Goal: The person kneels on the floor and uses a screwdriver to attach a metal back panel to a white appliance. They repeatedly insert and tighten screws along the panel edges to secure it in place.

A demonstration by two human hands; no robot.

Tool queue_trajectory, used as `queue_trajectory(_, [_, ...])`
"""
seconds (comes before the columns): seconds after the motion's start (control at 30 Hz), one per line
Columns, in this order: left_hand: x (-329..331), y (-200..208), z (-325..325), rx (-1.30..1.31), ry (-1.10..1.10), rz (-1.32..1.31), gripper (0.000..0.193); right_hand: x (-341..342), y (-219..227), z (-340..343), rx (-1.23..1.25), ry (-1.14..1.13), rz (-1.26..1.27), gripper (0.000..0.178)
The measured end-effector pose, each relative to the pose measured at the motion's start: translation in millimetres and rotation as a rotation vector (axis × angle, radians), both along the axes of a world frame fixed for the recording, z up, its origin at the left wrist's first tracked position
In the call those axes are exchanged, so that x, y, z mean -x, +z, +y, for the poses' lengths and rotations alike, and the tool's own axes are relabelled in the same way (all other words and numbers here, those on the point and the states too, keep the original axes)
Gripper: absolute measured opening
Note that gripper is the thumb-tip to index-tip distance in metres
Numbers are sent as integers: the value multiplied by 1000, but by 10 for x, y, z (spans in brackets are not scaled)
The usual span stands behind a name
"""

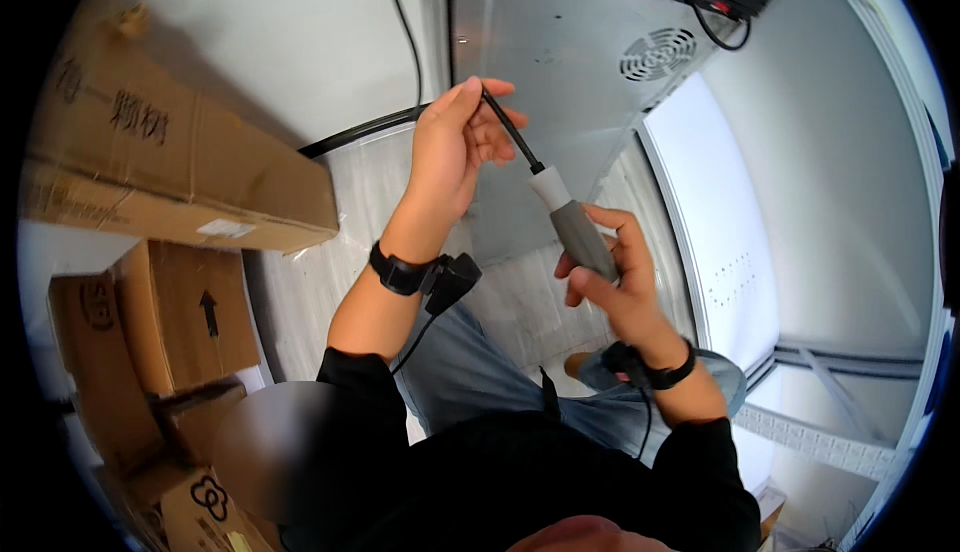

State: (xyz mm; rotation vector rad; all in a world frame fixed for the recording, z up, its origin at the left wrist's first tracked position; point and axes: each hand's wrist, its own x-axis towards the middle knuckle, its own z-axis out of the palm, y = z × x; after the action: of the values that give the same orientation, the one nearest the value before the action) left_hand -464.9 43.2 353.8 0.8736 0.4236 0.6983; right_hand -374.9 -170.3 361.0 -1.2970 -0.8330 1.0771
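A screwdriver [582,238] with a grey and white handle and a long black shaft slants up and left in front of me. My right hand [632,277] is closed round its handle, thumb and fingers on the grey part. At the far end of the shaft, the thumb and forefinger of my left hand [462,137] pinch the tip, while the other fingers curl loosely beside it. Whether a small part sits at the tip is hidden by the fingers. Just beyond both hands is the grey metal panel [545,72] of a cabinet-like machine.
The panel has a round vent [657,54]; a black cable [722,37] loops at its upper right. Cardboard boxes [180,152] are stacked along the left. A white frame [715,202] stands to the right. Black straps with small devices [425,277] and wires are on both wrists.
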Motion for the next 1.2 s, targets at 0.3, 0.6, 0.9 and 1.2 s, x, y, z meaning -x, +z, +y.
queue_trajectory(0.3, [-1110,-380,-786,-231,-205,-25,37,-1575,205,-634,387,-102,-460,37])
queue_trajectory(0.6, [-2654,-740,-1830,-440,-596,134,30,-3437,-346,-2178,344,-176,-665,27])
queue_trajectory(0.9, [-4404,-2252,-3132,-638,-842,411,23,-4254,-2203,-3904,183,-841,-215,27])
queue_trajectory(1.2, [-5875,-3295,-4590,-1081,-972,598,32,-4201,-3600,-4869,134,-1230,272,28])
